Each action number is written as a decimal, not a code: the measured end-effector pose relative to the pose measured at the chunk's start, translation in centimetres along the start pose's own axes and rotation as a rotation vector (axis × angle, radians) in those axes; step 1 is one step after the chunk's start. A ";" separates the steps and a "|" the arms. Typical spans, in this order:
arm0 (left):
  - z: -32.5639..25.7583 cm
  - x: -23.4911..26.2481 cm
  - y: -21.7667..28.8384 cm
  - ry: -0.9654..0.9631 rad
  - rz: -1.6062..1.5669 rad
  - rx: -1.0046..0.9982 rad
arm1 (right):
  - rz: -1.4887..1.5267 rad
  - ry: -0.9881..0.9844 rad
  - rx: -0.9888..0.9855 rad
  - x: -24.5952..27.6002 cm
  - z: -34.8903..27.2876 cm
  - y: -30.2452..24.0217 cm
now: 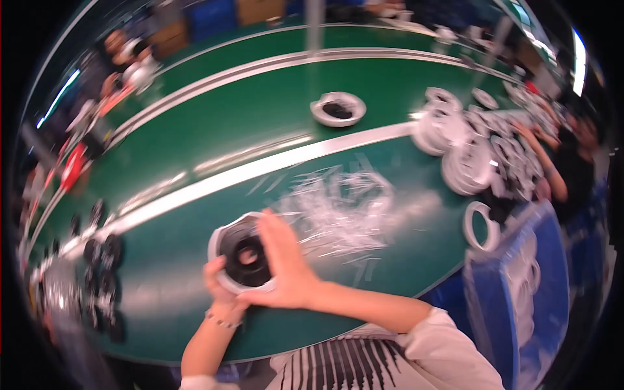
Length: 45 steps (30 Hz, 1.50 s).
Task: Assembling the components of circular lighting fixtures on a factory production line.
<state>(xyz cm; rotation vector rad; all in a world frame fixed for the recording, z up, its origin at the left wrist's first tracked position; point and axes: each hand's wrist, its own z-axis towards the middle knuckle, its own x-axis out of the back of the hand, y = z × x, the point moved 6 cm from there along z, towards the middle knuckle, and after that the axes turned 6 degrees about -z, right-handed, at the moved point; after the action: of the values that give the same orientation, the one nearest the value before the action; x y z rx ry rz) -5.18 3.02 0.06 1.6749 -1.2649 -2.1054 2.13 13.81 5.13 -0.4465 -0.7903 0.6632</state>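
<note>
Above the near part of the green table, both my hands grip a round white housing (215, 242) with a black ring-shaped part (242, 270) inside it. The black part has a hole at its centre. My left hand (220, 284) wraps the housing's left and lower side, a bead bracelet on its wrist. From the right, my right hand (287, 263) curls around the rim, with its fingers at the top and its thumb below. Just beyond the right hand lies a loose heap of thin clear plastic strips (344, 211).
A white bowl-shaped housing (351, 103) with a black part sits on the green belt (260, 97). Stacked white rings (467, 166) crowd the right, near another person (578, 153). A blue bin (487, 286) holds white rings. Black round parts (104, 260) stand at left.
</note>
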 end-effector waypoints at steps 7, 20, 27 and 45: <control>3.5 -6.2 -0.6 0.049 -0.151 0.263 | -0.161 -0.054 0.063 4.5 -0.1 -1.4; 22.4 3.8 1.0 0.405 0.017 0.001 | -1.124 0.317 -0.745 28.6 -12.6 8.2; 27.0 5.6 -1.7 0.571 0.183 -0.069 | -1.154 0.401 -0.993 30.7 -17.9 10.0; 10.1 11.2 21.6 0.807 1.940 -0.804 | -0.849 0.583 -0.176 25.1 -10.2 -0.8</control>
<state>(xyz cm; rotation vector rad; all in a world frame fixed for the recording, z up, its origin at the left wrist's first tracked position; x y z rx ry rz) -25.57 -12.12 7.10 0.2343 -0.7543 -0.4003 23.31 29.28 11.77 -0.3870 -0.4093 -0.3275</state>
